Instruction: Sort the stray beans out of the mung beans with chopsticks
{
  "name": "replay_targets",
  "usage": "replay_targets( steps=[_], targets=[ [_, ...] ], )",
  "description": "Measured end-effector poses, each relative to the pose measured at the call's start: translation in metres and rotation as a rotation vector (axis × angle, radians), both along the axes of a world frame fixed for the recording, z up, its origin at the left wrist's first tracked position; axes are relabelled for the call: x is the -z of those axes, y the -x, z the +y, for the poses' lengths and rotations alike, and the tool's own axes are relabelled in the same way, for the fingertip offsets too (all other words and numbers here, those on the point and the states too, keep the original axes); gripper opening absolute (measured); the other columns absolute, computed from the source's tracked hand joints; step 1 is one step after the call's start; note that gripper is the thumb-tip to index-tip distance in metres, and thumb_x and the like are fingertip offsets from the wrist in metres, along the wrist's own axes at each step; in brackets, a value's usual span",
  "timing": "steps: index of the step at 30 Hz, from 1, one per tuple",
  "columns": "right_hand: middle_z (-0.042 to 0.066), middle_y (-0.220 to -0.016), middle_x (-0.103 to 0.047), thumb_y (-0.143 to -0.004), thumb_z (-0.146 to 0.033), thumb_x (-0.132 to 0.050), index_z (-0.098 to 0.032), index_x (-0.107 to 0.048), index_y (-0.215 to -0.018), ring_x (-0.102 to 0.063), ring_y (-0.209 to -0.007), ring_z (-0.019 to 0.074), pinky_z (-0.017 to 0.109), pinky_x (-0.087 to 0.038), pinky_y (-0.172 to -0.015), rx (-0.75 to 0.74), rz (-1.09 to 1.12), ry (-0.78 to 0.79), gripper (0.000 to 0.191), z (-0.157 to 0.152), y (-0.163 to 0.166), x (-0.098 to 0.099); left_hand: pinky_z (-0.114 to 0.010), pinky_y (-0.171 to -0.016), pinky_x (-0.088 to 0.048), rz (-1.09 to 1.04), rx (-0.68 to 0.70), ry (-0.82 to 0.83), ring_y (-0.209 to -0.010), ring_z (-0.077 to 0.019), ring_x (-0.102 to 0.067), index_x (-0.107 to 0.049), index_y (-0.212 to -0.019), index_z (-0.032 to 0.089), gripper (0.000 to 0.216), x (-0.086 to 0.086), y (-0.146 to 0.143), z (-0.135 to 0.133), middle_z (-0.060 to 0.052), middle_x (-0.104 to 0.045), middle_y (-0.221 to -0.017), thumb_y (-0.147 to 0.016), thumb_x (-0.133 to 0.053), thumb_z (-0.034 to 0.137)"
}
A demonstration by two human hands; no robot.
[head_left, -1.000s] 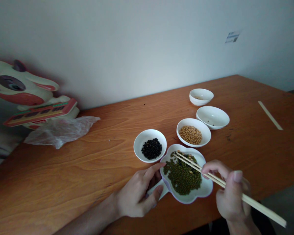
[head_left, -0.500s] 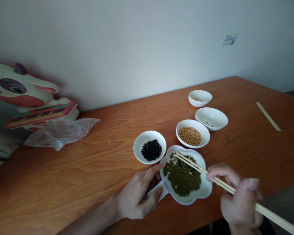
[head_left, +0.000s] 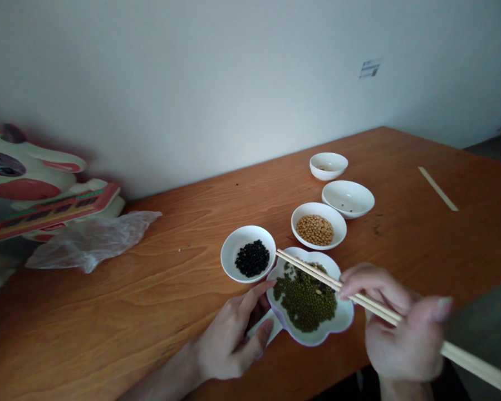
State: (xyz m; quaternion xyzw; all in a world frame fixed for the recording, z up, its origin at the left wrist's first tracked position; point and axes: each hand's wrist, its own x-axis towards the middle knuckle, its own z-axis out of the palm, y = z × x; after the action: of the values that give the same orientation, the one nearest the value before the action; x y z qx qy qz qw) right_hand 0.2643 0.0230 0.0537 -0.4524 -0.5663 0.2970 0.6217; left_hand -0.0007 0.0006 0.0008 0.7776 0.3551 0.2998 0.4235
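My left hand [head_left: 237,334] grips the handle of a white flower-shaped dish [head_left: 342,317] with a purple rim. Green mung beans [head_left: 304,306] lie in it, with a few yellow and black beans among them. My right hand [head_left: 401,323] holds a pair of wooden chopsticks [head_left: 309,268] above the dish. Their tips are close together near the rim of a white bowl [head_left: 229,250] of black beans [head_left: 253,258]; whether they pinch a bean is too small to tell. Behind the dish stands a white bowl [head_left: 340,228] of yellow soybeans [head_left: 315,230].
Farther back are a white bowl [head_left: 361,200] with a few small beans and another white bowl [head_left: 336,165] with some pale bits. A flat light strip [head_left: 438,189] lies at the right. At the left, a clear plastic bag [head_left: 96,236] lies by a cow-shaped toy keyboard [head_left: 58,209].
The chopstick tips have moved from over the beans in the dish toward the black bean bowl. My left hand still holds the handle. The whole view has shifted slightly.
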Motion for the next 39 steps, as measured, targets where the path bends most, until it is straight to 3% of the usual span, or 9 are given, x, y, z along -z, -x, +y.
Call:
replay_targets(
  steps=[7,18,31,39],
  targets=[
    [0.006,-0.071,-0.07,-0.106,-0.075,-0.022,-0.026,-0.076,-0.071,-0.064,-0.07,0.0232,0.031,-0.049,-0.058,-0.033,-0.09,0.13,0.08,-0.025,-0.049,0.028,-0.027,-0.065,-0.048,0.003,-0.006,0.031,-0.074,-0.0147,-0.057,-0.03,-0.164,0.023,0.065,-0.003,-0.001,-0.001,-0.007,-0.065,-0.101,-0.104,-0.055,0.02],
    [0.007,-0.074,-0.072,-0.11,-0.065,-0.015,-0.025,-0.073,-0.079,-0.068,-0.069,0.0241,0.032,-0.047,-0.055,-0.101,-0.205,0.123,0.078,-0.025,-0.054,0.05,-0.028,-0.067,-0.048,0.005,-0.006,0.039,-0.074,-0.0148,-0.057,-0.03,-0.164,0.023,0.065,-0.001,0.0,-0.001,-0.006,-0.065,-0.101,-0.104,-0.055,0.021],
    [0.008,-0.075,-0.074,-0.112,-0.057,-0.015,-0.025,-0.074,-0.077,-0.069,-0.07,0.024,0.033,-0.048,-0.054,-0.079,-0.235,0.069,0.076,-0.025,-0.056,0.051,-0.027,-0.065,-0.046,0.002,-0.003,0.026,-0.072,-0.0143,-0.056,-0.029,-0.164,0.025,0.066,-0.002,-0.001,-0.001,-0.005,-0.064,-0.099,-0.104,-0.054,0.021],
    [0.008,-0.073,-0.071,-0.109,-0.067,-0.012,-0.024,-0.073,-0.079,-0.069,-0.069,0.0234,0.032,-0.052,-0.056,-0.128,-0.235,0.084,0.081,-0.02,-0.051,0.055,-0.028,-0.066,-0.048,-0.002,-0.002,0.028,-0.073,-0.0149,-0.057,-0.027,-0.164,0.026,0.067,-0.001,-0.001,-0.001,-0.005,-0.064,-0.102,-0.103,-0.054,0.021]
  ],
)
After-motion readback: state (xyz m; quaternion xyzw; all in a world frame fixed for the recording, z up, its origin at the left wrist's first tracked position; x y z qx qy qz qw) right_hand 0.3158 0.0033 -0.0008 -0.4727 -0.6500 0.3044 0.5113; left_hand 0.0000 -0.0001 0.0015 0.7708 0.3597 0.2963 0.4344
